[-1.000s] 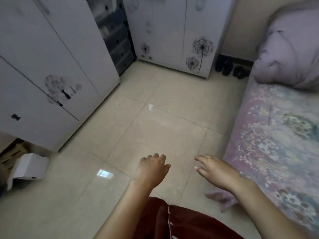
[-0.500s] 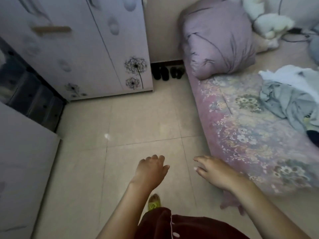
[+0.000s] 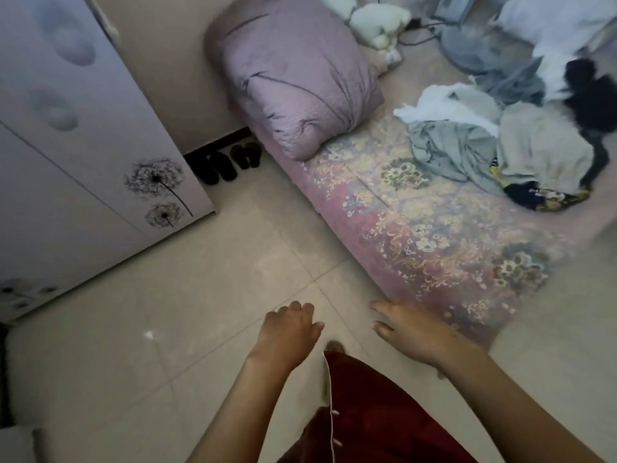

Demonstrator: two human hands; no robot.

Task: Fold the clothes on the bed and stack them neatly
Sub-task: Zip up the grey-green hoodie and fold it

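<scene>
While both arms reach over the floor (image 3: 167,329), the left hand (image 3: 288,332) hangs loosely curled, the right hand (image 3: 412,332) spreads relaxed, each grasping nothing; the clothes (image 3: 494,145) lie heaped on the bed (image 3: 417,235) at two o'clock

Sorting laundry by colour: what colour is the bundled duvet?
Pale lilac-purple duvet, clearest in the head view.

no legible text, labels, brands or numbers anywhere in view
</scene>
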